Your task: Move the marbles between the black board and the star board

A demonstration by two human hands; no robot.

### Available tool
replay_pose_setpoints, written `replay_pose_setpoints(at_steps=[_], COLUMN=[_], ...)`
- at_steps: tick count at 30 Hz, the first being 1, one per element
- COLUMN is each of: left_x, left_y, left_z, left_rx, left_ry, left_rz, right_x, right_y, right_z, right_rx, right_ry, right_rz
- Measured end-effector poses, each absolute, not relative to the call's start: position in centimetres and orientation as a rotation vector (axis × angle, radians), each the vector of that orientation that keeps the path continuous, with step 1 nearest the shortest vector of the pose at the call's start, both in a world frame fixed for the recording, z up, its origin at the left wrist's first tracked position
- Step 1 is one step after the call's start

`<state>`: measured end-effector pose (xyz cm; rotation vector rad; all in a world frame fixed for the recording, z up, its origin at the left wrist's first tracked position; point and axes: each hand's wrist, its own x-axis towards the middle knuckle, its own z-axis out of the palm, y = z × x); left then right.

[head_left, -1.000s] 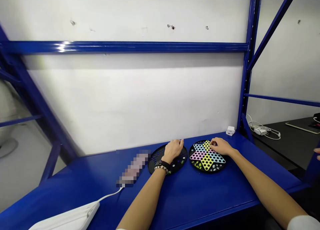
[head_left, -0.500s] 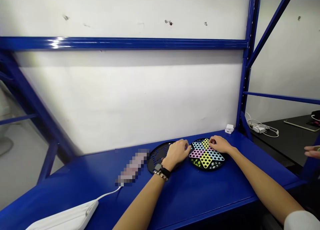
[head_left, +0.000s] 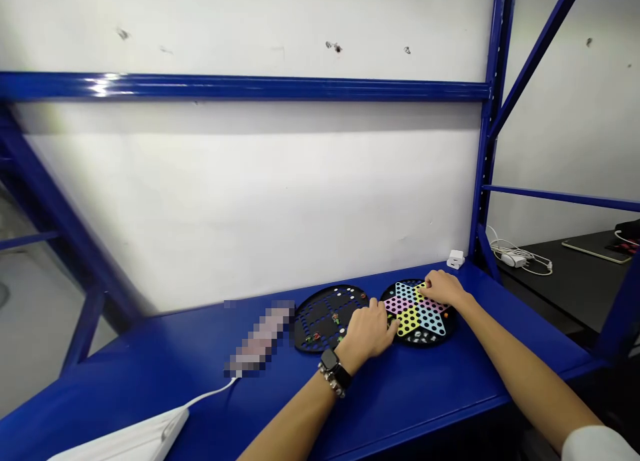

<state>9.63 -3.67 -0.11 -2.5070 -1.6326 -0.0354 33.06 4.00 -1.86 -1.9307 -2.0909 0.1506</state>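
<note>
Since the earlier frame, my left hand (head_left: 370, 331) has shifted off the tray (head_left: 320, 314) to the star board (head_left: 419, 315), and now meets its rim at 8 o'clock. The fingers are curled; I cannot tell whether they clasp the rim. My right hand (head_left: 443, 289) rests on the board at 1 o'clock, fingertips bent down; any piece pinched there is hidden. The board lies on the shelf (head_left: 425, 394), with the tray just beside it at 9 o'clock. A charger (head_left: 455, 259) lies beyond at 1 o'clock.
</note>
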Motion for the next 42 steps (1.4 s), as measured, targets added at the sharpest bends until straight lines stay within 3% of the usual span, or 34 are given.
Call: replay_pose_setpoints(at_steps=[7,19,28,35,42], left_x=[10.9,11.0,11.4,11.5,11.8], left_y=[-3.5,-3.9,-4.7,-4.9,-5.2], left_z=[-1.3,-1.4,-2.0,-2.6,-2.8], left_rx=[-2.427,-2.516,-2.565,-2.496,-2.478], left_ry=[-1.714,-1.36,-1.548,-1.594,-1.659], left_rz=[-0.071,0.054,-0.094,-0.097,-0.216], right_x=[33.3,31.7,31.6,25.8,29.0], right_y=[3.2,3.1,2.7,0.6,2.6], right_z=[-0.8,-1.0,-1.0,-0.9,-1.7], right_rx=[-1.912,-1.837,-1.808,-0.98,-1.227], right_ry=[-2.077,-2.044,-2.004,-2.374,-2.242], right_rz=[0.215,0.203,0.306,0.464,0.439])
